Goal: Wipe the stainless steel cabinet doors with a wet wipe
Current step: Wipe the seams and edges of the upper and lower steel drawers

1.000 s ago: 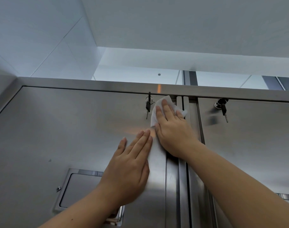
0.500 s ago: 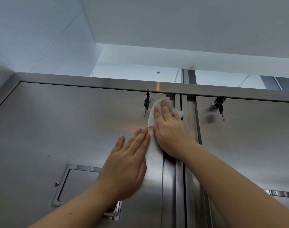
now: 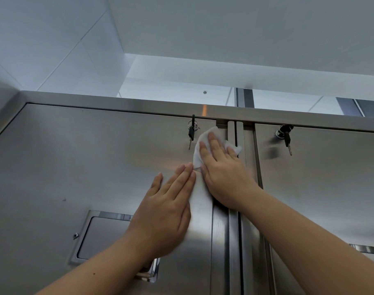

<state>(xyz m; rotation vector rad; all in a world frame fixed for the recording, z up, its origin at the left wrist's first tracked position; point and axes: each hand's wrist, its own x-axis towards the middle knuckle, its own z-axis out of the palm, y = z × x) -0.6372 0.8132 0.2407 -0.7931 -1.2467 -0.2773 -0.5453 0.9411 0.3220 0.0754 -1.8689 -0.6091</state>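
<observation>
Two stainless steel cabinet doors fill the lower view: the left door (image 3: 75,162) and the right door (image 3: 322,184). My right hand (image 3: 224,169) presses a white wet wipe (image 3: 200,143) flat against the upper right corner of the left door, fingers straight and pointing up. My left hand (image 3: 167,211) lies flat on the same door just below and to the left, fingertips nearly touching the right hand. Most of the wipe is hidden under my fingers.
A key (image 3: 191,133) hangs in the left door's lock right beside the wipe. Another key (image 3: 286,137) hangs in the right door's lock. A recessed handle plate (image 3: 101,233) sits low on the left door. The cabinet's top rail (image 3: 139,106) runs above, under the ceiling.
Both hands stay pressed in nearly the same place on the door. The right hand with the wipe has shifted only slightly, and the view has tilted a little.
</observation>
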